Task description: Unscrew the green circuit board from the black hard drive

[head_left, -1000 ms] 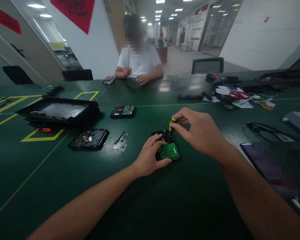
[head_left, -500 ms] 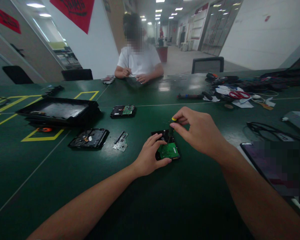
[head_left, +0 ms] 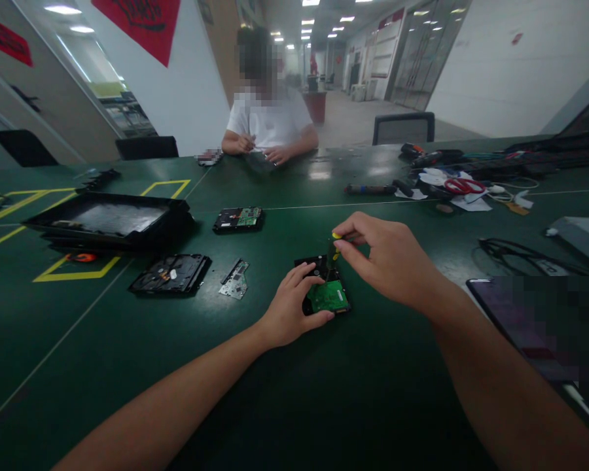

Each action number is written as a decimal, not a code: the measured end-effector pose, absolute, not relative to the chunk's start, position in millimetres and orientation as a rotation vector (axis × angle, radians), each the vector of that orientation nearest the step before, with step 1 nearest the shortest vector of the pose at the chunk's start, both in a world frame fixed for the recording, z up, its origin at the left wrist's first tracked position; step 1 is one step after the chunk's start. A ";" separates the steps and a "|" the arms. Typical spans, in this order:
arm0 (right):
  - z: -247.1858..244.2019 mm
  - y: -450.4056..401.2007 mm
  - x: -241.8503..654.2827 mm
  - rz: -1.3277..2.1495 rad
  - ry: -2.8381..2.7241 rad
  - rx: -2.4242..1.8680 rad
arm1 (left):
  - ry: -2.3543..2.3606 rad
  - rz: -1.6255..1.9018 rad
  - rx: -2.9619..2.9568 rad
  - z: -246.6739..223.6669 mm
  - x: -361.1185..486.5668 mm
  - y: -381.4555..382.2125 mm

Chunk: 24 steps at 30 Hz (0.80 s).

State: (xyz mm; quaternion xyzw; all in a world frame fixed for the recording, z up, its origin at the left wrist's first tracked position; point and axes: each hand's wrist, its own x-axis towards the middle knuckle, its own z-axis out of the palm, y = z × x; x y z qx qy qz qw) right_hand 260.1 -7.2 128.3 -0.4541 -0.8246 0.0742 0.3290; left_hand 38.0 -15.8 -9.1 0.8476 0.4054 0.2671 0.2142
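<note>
A hard drive (head_left: 330, 297) with a green circuit board lies on the green table in front of me. My left hand (head_left: 294, 304) grips its left side and near edge, fingers over the top and thumb along the front. Between the thumb and fingertips of my right hand (head_left: 383, 258) is a small screwdriver (head_left: 332, 252) with a dark and yellow handle. It stands nearly upright over the far part of the drive, its tip too small to make out. A loose circuit board (head_left: 234, 280) lies to the left.
Further left are an opened drive (head_left: 171, 273), a black tray (head_left: 112, 216) and another drive (head_left: 238, 219). Tools and cables (head_left: 451, 173) lie at the back right, a tablet (head_left: 515, 327) at the right. A person (head_left: 269, 124) sits across the table.
The whole view has shifted slightly. The screwdriver handle has turned a little in my right fingers, showing more yellow. My left hand keeps its hold on the drive.
</note>
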 end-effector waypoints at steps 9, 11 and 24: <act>130.3 -6.1 262.1 0.149 -2.239 -1.147 | 1.130 0.731 2.338 -8.7 37.4 -15.8; 131.3 -6.9 262.7 0.149 -2.251 -1.144 | 1.128 0.728 2.337 -8.3 37.4 -15.9; 131.1 -5.9 264.7 0.141 -2.271 -1.136 | 1.124 0.740 2.345 -7.7 37.9 -15.5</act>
